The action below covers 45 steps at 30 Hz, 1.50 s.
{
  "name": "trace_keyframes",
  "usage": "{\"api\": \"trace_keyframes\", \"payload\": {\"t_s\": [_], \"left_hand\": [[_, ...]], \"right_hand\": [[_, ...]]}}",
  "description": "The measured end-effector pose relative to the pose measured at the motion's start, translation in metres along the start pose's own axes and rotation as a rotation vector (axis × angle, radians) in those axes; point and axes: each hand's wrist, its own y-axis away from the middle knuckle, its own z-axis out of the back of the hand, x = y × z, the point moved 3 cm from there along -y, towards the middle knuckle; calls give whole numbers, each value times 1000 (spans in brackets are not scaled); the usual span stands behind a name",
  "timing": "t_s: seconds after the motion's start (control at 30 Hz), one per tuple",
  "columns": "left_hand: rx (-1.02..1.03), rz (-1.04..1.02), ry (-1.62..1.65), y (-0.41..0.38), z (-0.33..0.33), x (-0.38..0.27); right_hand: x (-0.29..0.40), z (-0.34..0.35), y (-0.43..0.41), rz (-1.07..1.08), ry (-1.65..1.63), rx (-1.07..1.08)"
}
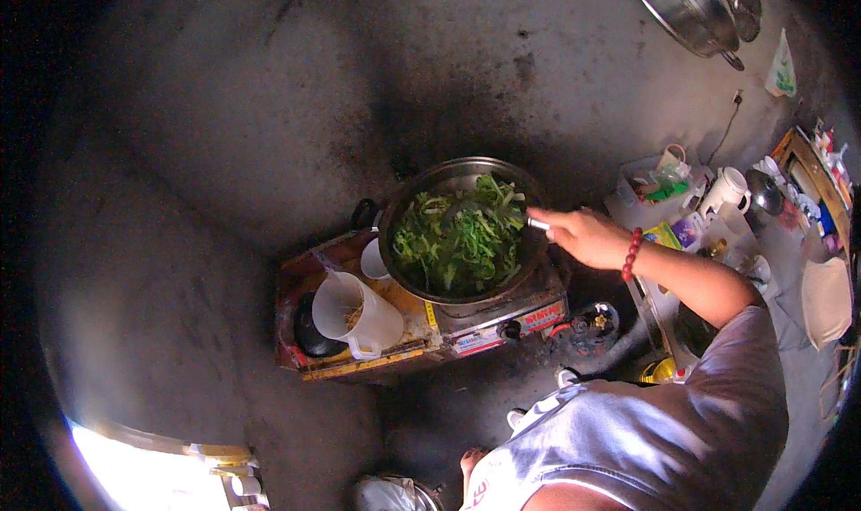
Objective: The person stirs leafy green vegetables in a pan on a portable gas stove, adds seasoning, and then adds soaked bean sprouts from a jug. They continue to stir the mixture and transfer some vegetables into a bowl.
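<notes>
My right hand [580,236], with a red bead bracelet [631,254] at the wrist, grips the pale handle of a cooking utensil [537,224]. The utensil reaches over the right side of a wide metal wok [471,297]; its working end cannot be made out. Chopped leafy greens [464,242] fill much of the wok, bright on the right and darker on the left. Under the wok is a gas stove [509,330] with a black knob. Low beside my shirt, part of what appears to be my left hand [473,460] shows; its fingers are too hidden to read.
Left of the wok, a white plastic pitcher [380,319] and a white container [374,260] stand on a worn wooden stand [417,344]. A cluttered table to the right holds a white jug [725,191] and packets. An oil bottle [660,371] sits lower down. A steamer pot [686,9] hangs on the wall.
</notes>
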Motion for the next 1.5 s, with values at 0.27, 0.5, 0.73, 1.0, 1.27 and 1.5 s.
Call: {"api": "trace_keyframes", "payload": {"t_s": [0.27,0.5,0.73,1.0,1.27,1.5], "left_hand": [[-16,28,-4,5,7,13],[15,5,4,-8,-6,8],[-44,-15,112,-9,-2,11],[-142,99,324,28,-20,2],[-159,147,189,46,-19,59],[-127,102,-50,33,-16,48]], "right_hand": [[24,2,40,-182,4,331],[-1,-17,8,-148,14,295],[0,25,-3,-443,-454,417],[-92,-27,-105,-305,-322,-13],[-67,-58,-141,-604,-685,431],[-15,0,-51,-22,35,276]]}}
